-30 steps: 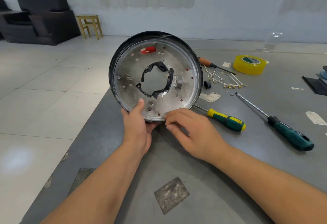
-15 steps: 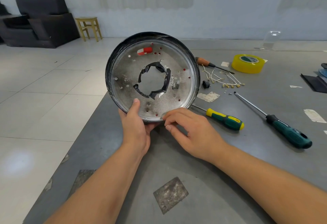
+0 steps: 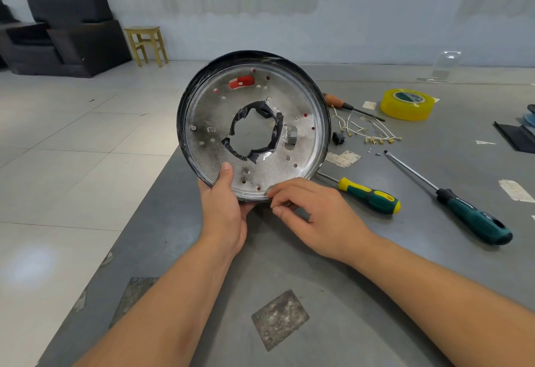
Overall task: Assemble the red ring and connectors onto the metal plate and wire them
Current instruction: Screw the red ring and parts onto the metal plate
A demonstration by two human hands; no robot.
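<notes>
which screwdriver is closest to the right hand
The yellow-and-green screwdriver, just beyond the right hand; the long dark green one and the wooden-handled one lie farther off.

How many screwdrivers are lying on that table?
3: yellow-green screwdriver right of the plate, dark green screwdriver farther right, brown-handled screwdriver behind, near the tape. The plate may hide others.

The grey table (image 3: 376, 265) carries 3 screwdrivers (image 3: 372, 196), yellow tape (image 3: 407, 104), loose wires (image 3: 367, 132) and paper scraps (image 3: 343, 158).
</notes>
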